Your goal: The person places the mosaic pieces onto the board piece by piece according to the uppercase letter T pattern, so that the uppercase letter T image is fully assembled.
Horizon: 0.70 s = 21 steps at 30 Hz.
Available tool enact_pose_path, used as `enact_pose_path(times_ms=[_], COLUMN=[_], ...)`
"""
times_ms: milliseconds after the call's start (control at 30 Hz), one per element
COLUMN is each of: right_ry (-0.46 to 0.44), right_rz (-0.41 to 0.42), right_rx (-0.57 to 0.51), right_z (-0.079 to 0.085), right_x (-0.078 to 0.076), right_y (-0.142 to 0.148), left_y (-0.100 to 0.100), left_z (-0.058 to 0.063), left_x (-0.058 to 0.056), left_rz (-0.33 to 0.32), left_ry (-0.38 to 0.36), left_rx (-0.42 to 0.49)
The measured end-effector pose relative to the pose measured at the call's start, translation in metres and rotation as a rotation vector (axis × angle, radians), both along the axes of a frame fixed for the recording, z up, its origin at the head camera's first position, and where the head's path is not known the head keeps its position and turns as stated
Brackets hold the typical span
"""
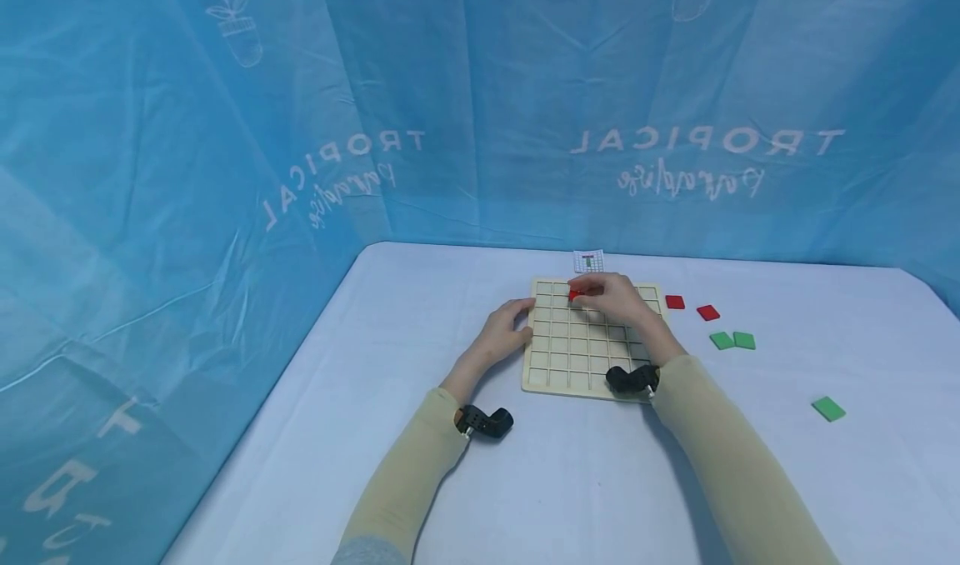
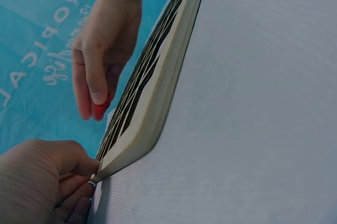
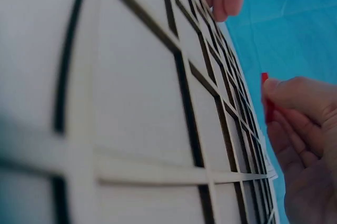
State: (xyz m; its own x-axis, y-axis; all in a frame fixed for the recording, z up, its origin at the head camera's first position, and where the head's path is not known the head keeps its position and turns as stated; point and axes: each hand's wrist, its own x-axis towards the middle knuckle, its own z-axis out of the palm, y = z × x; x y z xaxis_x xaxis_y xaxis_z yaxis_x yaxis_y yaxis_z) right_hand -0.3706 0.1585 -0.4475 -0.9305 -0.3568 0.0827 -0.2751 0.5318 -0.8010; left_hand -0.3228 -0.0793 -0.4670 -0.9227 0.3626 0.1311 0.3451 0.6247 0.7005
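Note:
A pale wooden grid board [image 1: 558,353] lies on the white table. My right hand [image 1: 611,297] is over its far part and pinches a small red square tile [image 1: 575,294] between thumb and fingers. In the right wrist view, that red tile [image 3: 267,100] stands edge-on between the fingertips, beside the grid. My left hand [image 1: 504,330] rests against the board's left edge, thumb and forefinger apart along it. The left wrist view shows the left hand [image 2: 50,174] at the board's side, some fingers partly hidden.
A small printed grid card [image 1: 588,261] lies behind the board. To the right are two red tiles, one [image 1: 675,302] near the board and another [image 1: 708,312] beyond it. Several green tiles [image 1: 744,340] lie farther right, one [image 1: 828,408] nearer. Blue curtains [image 1: 480,190] hang behind and left.

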Motion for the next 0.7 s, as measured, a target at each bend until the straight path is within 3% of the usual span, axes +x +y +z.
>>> enact_pose_path(times_ms=[700], right_ry=[0.098], right_rz=[-0.036], right_rx=[0.025], right_z=[-0.019], right_x=[0.004], right_y=[-0.002], left_y=[0.000], left_z=[-0.002], left_x=[-0.001], left_rz=[-0.005], left_ry=[-0.002], left_rx=[0.002])
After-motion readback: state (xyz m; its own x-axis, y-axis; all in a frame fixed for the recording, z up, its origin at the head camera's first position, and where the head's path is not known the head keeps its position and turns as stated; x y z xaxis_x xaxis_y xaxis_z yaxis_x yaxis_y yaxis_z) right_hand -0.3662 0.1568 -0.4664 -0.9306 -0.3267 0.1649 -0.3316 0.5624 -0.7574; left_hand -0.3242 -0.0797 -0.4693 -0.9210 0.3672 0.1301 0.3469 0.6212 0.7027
